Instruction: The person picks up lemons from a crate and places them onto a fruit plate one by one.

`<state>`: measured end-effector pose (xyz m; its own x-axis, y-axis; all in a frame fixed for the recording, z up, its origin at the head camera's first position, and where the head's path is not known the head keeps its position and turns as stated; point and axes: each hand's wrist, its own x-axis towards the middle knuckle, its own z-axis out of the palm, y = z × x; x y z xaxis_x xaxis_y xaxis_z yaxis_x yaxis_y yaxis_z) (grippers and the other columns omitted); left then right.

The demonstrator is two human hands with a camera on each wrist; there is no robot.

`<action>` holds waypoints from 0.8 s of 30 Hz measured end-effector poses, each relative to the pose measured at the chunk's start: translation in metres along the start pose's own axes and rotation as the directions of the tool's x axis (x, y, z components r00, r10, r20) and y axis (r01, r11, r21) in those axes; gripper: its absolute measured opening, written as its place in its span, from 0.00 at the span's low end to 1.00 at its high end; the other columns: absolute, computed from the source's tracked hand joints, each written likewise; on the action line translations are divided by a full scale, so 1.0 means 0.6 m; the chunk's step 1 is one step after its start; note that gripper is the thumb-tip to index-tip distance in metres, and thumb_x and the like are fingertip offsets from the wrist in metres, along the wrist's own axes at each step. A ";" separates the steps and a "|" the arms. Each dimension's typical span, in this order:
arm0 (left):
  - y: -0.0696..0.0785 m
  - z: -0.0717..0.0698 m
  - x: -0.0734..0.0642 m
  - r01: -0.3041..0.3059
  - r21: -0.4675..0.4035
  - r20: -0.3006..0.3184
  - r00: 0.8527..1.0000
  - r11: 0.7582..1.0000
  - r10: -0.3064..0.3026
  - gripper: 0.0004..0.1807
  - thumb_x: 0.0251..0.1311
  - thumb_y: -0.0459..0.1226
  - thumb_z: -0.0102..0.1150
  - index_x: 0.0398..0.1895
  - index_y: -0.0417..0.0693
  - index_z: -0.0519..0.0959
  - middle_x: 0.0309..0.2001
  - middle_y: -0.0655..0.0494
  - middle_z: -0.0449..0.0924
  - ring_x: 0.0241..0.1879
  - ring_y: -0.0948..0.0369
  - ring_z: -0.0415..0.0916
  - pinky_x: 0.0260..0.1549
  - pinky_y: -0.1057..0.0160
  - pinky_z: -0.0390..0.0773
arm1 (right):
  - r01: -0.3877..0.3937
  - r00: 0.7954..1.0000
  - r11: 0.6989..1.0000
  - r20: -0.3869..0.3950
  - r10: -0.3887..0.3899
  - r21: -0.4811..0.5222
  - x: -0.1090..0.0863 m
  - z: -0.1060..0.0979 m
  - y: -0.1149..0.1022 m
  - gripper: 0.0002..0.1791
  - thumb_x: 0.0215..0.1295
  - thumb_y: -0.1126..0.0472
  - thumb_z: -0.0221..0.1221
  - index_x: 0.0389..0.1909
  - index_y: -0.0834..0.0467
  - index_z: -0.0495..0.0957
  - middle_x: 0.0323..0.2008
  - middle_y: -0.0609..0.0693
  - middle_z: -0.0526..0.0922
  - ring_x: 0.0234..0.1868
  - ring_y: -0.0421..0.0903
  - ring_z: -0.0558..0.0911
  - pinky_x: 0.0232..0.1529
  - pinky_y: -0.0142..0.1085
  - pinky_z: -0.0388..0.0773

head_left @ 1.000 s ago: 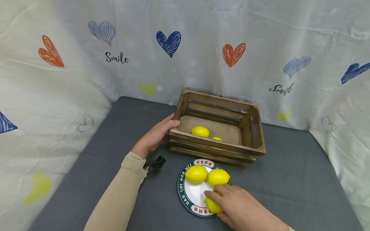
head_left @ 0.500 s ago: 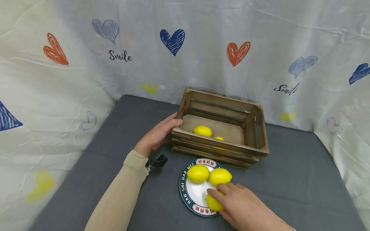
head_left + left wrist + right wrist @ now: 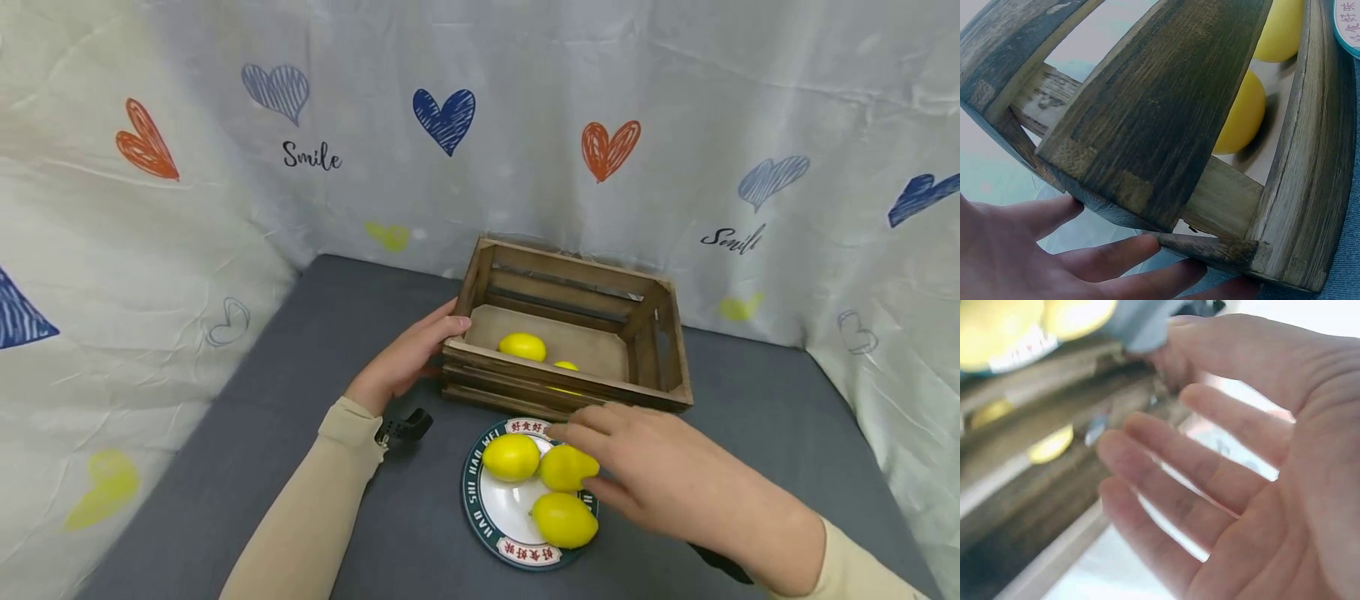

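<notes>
A slatted wooden crate (image 3: 555, 396) stands on the table. My left hand (image 3: 401, 358) holds its left end, thumb over the top rim and fingers along the outside; the left wrist view shows the fingertips at the end boards. Inside lie two lemons, one in plain sight (image 3: 522, 347), one mostly behind the front slats (image 3: 566, 367). In front of the crate, a green-rimmed white plate (image 3: 474, 500) bears a left lemon (image 3: 512, 457), a right lemon (image 3: 564, 468) and a front lemon (image 3: 564, 521). My right hand (image 3: 660, 467), fingers spread and holding nothing, hovers at the plate's right, partly overlapping the right lemon.
A grey cloth (image 3: 390, 533) covers the table. A white curtain (image 3: 517, 50) printed with hearts encloses it at the back and sides, falling close behind the crate (image 3: 1147, 125).
My right hand has left the front lemon on the plate and moved up towards the crate, its fingers opening out. My left hand keeps its place at the crate.
</notes>
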<state>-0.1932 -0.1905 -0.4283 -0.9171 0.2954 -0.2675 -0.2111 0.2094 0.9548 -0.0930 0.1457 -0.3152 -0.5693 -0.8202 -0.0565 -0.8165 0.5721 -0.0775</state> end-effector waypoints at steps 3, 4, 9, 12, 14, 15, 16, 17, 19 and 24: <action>-0.002 0.000 0.000 -0.004 -0.003 -0.006 1.000 1.000 0.004 0.49 0.74 0.65 0.50 0.91 0.70 0.41 0.90 0.52 0.44 0.85 0.34 0.49 0.72 0.23 0.64 | -0.003 1.000 1.000 -0.026 0.003 0.006 0.020 -0.033 0.021 0.32 0.67 0.52 0.76 0.71 0.42 0.80 0.61 0.40 0.86 0.53 0.41 0.87 0.49 0.43 0.88; -0.002 0.000 0.000 -0.006 -0.004 -0.008 1.000 1.000 0.006 0.49 0.74 0.65 0.50 0.91 0.70 0.41 0.90 0.52 0.44 0.85 0.34 0.49 0.72 0.23 0.64 | -0.010 1.000 1.000 -0.025 0.010 0.009 0.028 -0.042 0.028 0.31 0.68 0.52 0.75 0.71 0.42 0.80 0.61 0.40 0.85 0.53 0.40 0.87 0.49 0.43 0.88; -0.002 0.001 0.001 -0.012 -0.015 0.003 1.000 1.000 0.012 0.50 0.73 0.64 0.50 0.91 0.68 0.40 0.90 0.51 0.44 0.86 0.36 0.50 0.73 0.23 0.63 | -0.047 0.999 0.998 -0.014 0.048 0.045 0.075 -0.072 0.067 0.29 0.71 0.54 0.72 0.71 0.42 0.80 0.62 0.42 0.85 0.52 0.42 0.88 0.49 0.45 0.88; -0.004 -0.002 -0.001 -0.011 -0.024 0.003 1.000 1.000 0.011 0.50 0.74 0.64 0.51 0.91 0.68 0.40 0.90 0.51 0.44 0.86 0.36 0.48 0.74 0.23 0.62 | -0.072 0.997 0.996 0.021 0.071 0.060 0.115 -0.073 0.087 0.28 0.72 0.55 0.71 0.72 0.43 0.80 0.64 0.44 0.85 0.56 0.46 0.87 0.54 0.49 0.87; -0.004 -0.003 -0.002 -0.008 -0.025 0.003 1.000 1.000 0.008 0.50 0.74 0.64 0.51 0.91 0.68 0.40 0.90 0.51 0.44 0.86 0.36 0.47 0.74 0.23 0.61 | -0.102 0.993 0.993 0.068 0.098 0.054 0.140 -0.069 0.099 0.28 0.73 0.53 0.70 0.72 0.44 0.80 0.66 0.46 0.84 0.60 0.48 0.87 0.58 0.52 0.86; -0.005 -0.003 -0.003 -0.007 -0.023 0.003 1.000 1.000 0.007 0.50 0.74 0.64 0.51 0.91 0.68 0.40 0.90 0.51 0.43 0.86 0.36 0.47 0.74 0.23 0.61 | -0.112 0.990 0.992 0.095 0.106 0.052 0.152 -0.066 0.104 0.28 0.73 0.53 0.70 0.72 0.45 0.80 0.66 0.47 0.84 0.61 0.50 0.86 0.59 0.52 0.86; -0.005 -0.003 -0.003 -0.006 -0.022 0.004 1.000 1.000 0.006 0.50 0.73 0.64 0.51 0.91 0.68 0.40 0.90 0.51 0.44 0.86 0.35 0.46 0.74 0.23 0.61 | -0.120 0.987 0.991 0.118 0.113 0.051 0.163 -0.063 0.110 0.28 0.73 0.52 0.70 0.72 0.46 0.80 0.67 0.47 0.84 0.62 0.50 0.86 0.60 0.53 0.85; -0.005 -0.003 -0.003 -0.004 -0.019 0.004 1.000 1.000 0.004 0.50 0.73 0.64 0.51 0.91 0.68 0.41 0.90 0.51 0.44 0.86 0.35 0.46 0.75 0.23 0.60 | -0.126 0.983 0.991 0.140 0.118 0.050 0.174 -0.060 0.115 0.28 0.73 0.52 0.70 0.72 0.47 0.80 0.68 0.48 0.84 0.63 0.51 0.86 0.62 0.53 0.85; -0.006 -0.003 -0.003 -0.004 -0.016 0.007 1.000 1.000 0.004 0.50 0.73 0.65 0.51 0.91 0.69 0.41 0.90 0.51 0.44 0.86 0.35 0.46 0.75 0.23 0.60 | -0.129 0.979 0.990 0.168 0.118 0.055 0.192 -0.054 0.127 0.29 0.73 0.53 0.70 0.72 0.50 0.80 0.68 0.50 0.84 0.64 0.53 0.85 0.63 0.54 0.84; -0.003 -0.002 -0.003 0.001 -0.017 0.006 1.000 1.000 -0.001 0.49 0.72 0.65 0.52 0.90 0.72 0.43 0.90 0.52 0.45 0.86 0.35 0.46 0.75 0.23 0.60 | -0.139 0.967 0.987 0.227 0.117 0.085 0.232 -0.037 0.155 0.29 0.73 0.56 0.69 0.73 0.55 0.79 0.70 0.55 0.82 0.68 0.57 0.84 0.67 0.55 0.81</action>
<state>-0.1916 -0.1926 -0.4293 -0.9149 0.3008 -0.2691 -0.2176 0.1939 0.9566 -0.2506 0.0846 -0.3085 -0.6244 -0.7256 -0.2893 -0.7182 0.6789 -0.1529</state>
